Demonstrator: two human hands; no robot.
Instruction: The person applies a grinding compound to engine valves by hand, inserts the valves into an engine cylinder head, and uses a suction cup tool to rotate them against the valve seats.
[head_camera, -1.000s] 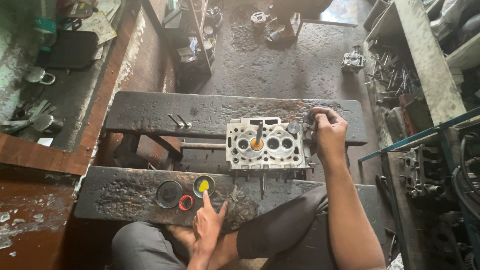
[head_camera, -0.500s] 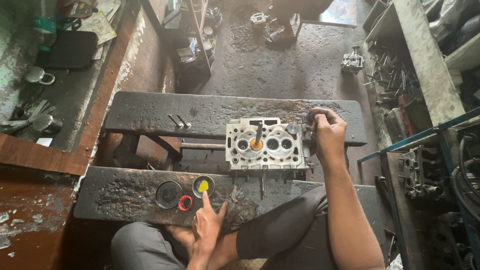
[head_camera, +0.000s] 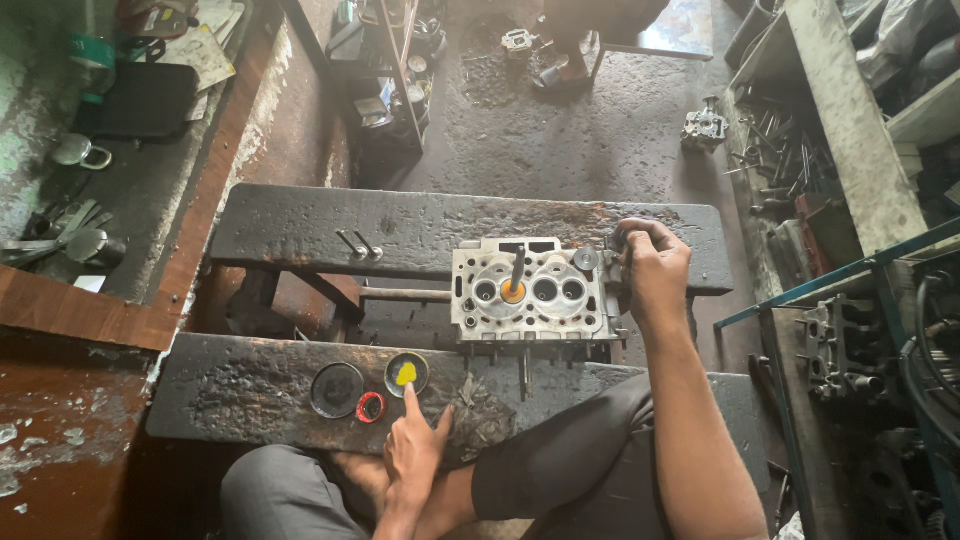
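One cylinder head, two hands at work on the table.

I count one grey metal cylinder head bridging the two dark planks of the table, with one valve stem standing in a port. My right hand is curled around a small round metal part at the head's right end. My left hand points one finger into one round tin of yellow paste on the near plank, beside one dark lid and one red ring.

Left hand fingers yellow paste tin; right hand grips cylinder head.
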